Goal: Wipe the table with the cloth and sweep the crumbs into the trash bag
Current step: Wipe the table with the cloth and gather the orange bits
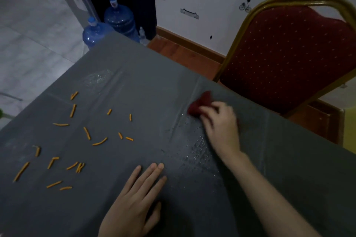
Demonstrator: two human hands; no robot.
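A grey covered table (134,86) fills the view. My right hand (221,119) grips a small dark red cloth (200,103) pressed on the table near its far right edge. A wet streaked patch (196,144) lies just below the cloth. My left hand (134,198) rests flat on the table near the front, fingers spread, holding nothing. Several orange stick-shaped crumbs (86,132) are scattered across the left half of the table. No trash bag is in view.
A red padded chair with a gold frame (289,54) stands against the table's far right side. Two blue water jugs (107,25) sit on the tiled floor beyond the table's far corner. A white wall with small stickers is behind.
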